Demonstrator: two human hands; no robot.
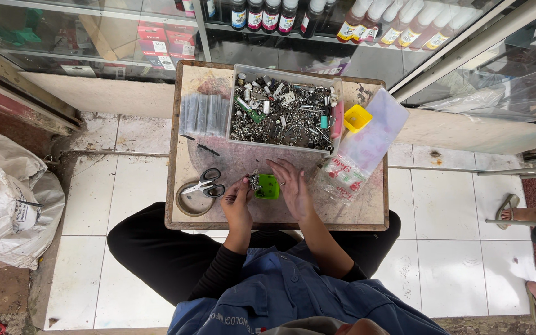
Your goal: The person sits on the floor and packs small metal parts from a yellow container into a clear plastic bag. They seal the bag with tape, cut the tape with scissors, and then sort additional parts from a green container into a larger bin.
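A small green plastic part (268,187) lies on the low wooden table (367,214) near its front edge, with a cluster of small metal pieces (255,181) at its left. My left hand (237,205) pinches at those metal pieces, fingers curled. My right hand (293,186) rests flat on the table just right of the green part, fingers stretched toward the tray. A clear plastic tray (283,111) full of screws and small metal parts stands at the back of the table.
Scissors (205,184) lie on a tape roll (190,201) at the table's left. A yellow cup (357,117), plastic bags (358,155) and a clear strip pack (203,113) share the table. A white sack (7,198) sits left; another person's sandalled feet (525,217) are at right.
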